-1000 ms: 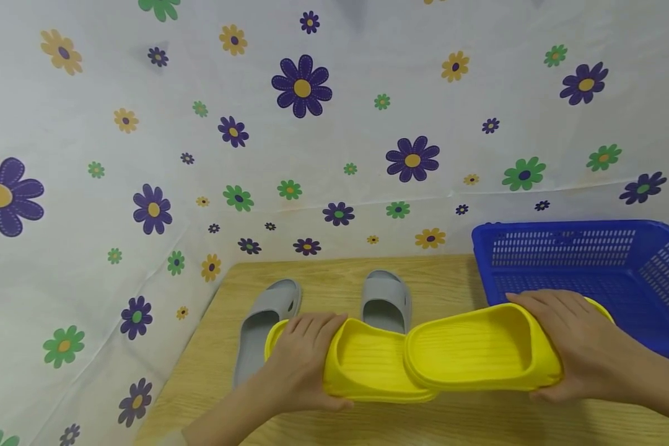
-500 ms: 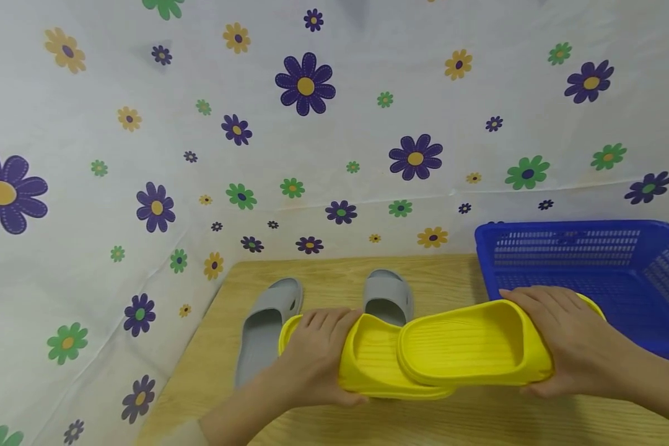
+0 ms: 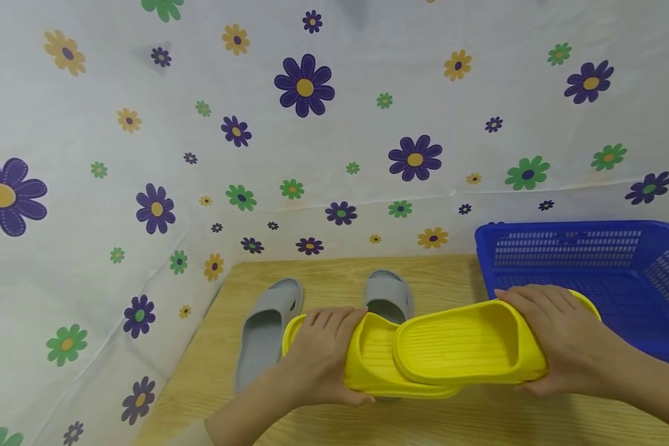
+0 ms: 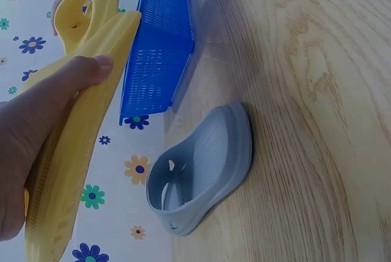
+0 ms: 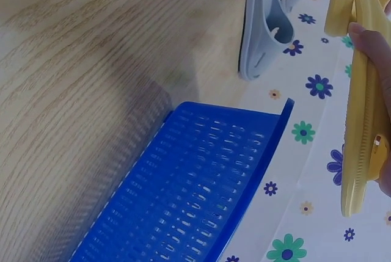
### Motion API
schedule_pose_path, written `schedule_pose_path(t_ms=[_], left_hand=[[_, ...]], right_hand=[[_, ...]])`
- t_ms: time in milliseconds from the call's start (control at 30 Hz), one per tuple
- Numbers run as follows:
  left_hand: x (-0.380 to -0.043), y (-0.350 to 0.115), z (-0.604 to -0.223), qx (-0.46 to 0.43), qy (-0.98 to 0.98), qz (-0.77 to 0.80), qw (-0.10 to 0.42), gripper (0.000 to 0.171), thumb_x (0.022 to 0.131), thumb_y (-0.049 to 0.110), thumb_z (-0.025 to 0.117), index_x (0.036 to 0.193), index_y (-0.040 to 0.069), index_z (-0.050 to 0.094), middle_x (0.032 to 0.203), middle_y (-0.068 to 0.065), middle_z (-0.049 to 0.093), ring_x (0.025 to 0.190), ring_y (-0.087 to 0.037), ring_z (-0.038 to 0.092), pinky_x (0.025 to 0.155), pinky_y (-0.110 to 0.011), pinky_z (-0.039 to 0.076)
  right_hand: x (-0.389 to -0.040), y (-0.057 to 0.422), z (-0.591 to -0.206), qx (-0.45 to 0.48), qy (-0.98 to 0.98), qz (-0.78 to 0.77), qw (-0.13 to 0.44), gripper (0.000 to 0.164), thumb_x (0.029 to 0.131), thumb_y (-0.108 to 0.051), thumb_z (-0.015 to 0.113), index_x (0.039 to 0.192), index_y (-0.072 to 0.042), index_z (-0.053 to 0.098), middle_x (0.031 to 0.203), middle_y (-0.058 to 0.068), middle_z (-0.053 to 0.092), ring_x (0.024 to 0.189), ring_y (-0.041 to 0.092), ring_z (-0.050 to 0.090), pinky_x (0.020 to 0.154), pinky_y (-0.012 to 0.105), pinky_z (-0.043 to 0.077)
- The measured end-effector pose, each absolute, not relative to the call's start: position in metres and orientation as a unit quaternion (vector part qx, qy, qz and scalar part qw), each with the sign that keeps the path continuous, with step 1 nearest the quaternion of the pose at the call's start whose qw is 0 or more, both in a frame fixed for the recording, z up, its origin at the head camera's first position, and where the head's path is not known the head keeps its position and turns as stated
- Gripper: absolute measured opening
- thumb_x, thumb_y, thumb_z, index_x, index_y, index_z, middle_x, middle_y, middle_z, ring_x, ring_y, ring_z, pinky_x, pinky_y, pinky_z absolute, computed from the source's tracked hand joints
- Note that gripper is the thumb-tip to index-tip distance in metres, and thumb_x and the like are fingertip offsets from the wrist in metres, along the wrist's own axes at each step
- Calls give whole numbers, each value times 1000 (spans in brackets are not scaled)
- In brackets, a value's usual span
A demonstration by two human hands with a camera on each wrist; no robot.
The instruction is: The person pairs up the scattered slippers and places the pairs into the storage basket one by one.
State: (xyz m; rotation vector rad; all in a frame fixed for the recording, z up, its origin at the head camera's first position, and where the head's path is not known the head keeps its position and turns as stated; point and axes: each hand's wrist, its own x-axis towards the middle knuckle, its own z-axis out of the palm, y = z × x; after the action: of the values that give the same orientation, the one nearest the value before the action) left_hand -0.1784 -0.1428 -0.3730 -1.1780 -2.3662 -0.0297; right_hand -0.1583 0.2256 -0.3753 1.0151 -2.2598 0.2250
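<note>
A person's two hands are holding a pair of yellow slippers above a wooden desk, at the lower centre of the head view. The left hand is gripping the first yellow slipper across its strap, its grip pinching the shoe with fingers over the top and thumb along the near side. The right hand is gripping the second yellow slipper in the same manner, its grip closing around the strap at lower right. The heels are overlapping, the second slipper's heel lying over the first's, while the toes are pointing outward to either side. Behind them, a grey slipper is lying on the desk left of centre, partly hidden by the left arm, and another grey slipper is resting near the centre, partly covered by the yellow pair. A blue basket is standing at the right edge, just beyond the right hand. A white cloth printed with purple, green and orange flowers is covering the background, and a pale sleeve is showing at the bottom left.
</note>
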Motion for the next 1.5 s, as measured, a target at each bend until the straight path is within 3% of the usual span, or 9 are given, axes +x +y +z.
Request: schedule_pose_path(t_ms=[100,300,533,733,833,1000,1500], left_hand=[[-178,-140,-372,-431,-870,-5,241,116,49,78,69,133,3,43,119,-8,56,104,-22,55,87,-37,46],[-178,-138,-373,-429,-873,-5,231,115,51,79,68,135,4,41,121,-8,56,105,-22,55,86,-36,45],[-177,-135,-375,-432,-868,-13,243,116,51,79,68,134,3,42,120,-8,56,105,-22,55,86,-37,46],[-177,-133,-377,-430,-869,-15,246,116,51,79,68,135,3,42,119,-8,56,104,-22,55,85,-37,46],[-176,-132,-378,-427,-870,-15,246,116,51,79,68,135,3,42,119,-8,56,104,-22,55,85,-36,46],[-176,-130,-379,-428,-868,-18,251,117,51,79,68,135,2,43,118,-9,57,103,-22,56,83,-36,46],[-179,-121,-379,-427,-872,-16,240,117,52,78,68,135,1,42,118,-10,57,104,-22,56,84,-36,46]], right_hand=[[-160,224,-375,397,-851,89,332,102,67,-80,52,126,3,49,118,10,55,104,24,50,95,29,30],[-161,222,-376,402,-845,86,342,98,70,-78,49,124,3,49,116,11,55,102,25,50,92,34,33],[-161,220,-375,403,-845,90,339,102,63,-75,62,127,3,49,117,11,55,102,26,50,98,30,28],[-162,214,-374,412,-831,89,362,95,74,-76,43,125,4,49,116,13,55,100,27,51,92,36,35],[-164,211,-374,416,-825,86,373,93,75,-74,40,124,4,49,116,12,56,100,27,51,90,38,35],[-164,208,-376,415,-826,92,369,92,75,-74,40,125,3,48,118,12,55,102,28,51,95,35,32],[-164,205,-379,403,-830,88,375,90,73,-70,44,125,4,48,116,14,56,101,29,52,87,43,38]])
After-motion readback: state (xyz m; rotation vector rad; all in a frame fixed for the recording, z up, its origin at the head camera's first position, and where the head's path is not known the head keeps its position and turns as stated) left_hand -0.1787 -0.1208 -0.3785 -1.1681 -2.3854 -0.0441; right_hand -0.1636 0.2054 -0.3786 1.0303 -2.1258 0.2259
